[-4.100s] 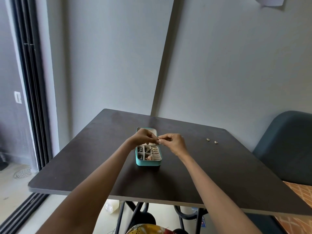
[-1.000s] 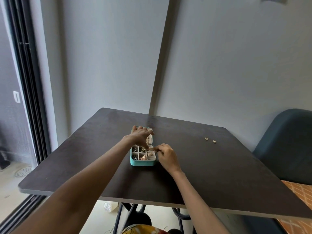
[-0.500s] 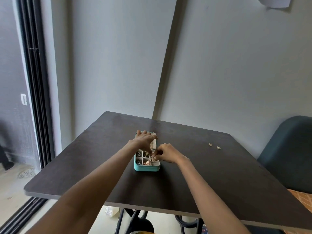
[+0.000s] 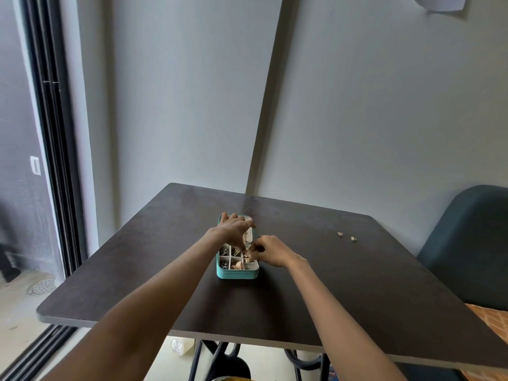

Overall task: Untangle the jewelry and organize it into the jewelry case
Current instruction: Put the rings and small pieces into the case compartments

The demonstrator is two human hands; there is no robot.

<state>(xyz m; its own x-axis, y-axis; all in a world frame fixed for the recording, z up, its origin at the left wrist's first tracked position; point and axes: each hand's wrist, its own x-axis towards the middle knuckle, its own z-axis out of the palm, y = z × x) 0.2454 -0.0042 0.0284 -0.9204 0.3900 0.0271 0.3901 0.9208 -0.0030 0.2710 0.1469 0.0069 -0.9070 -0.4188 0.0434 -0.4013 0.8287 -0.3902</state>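
Observation:
A small teal jewelry case (image 4: 237,274) stands open in the middle of the dark table (image 4: 357,298), its white compartments holding gold and dark pieces. My left hand (image 4: 233,229) reaches over the case, fingers spread, with thumb and forefinger pointing down into a compartment. My right hand (image 4: 270,250) sits at the case's right edge, fingers curled and pinching a small gold piece (image 4: 248,254) above the right-hand compartments. Whether the left fingers also touch that piece I cannot tell. Two small earrings (image 4: 347,236) lie loose on the table far to the right.
A dark blue chair (image 4: 467,251) stands at the table's right side. The grey wall runs just behind the table. A sliding door frame (image 4: 52,160) and open floor lie to the left. Table legs show below the front edge.
Four seconds ago both hands held a small piece in the air above the case. They have since lowered into the case, and the right hand has moved onto its right-hand compartments.

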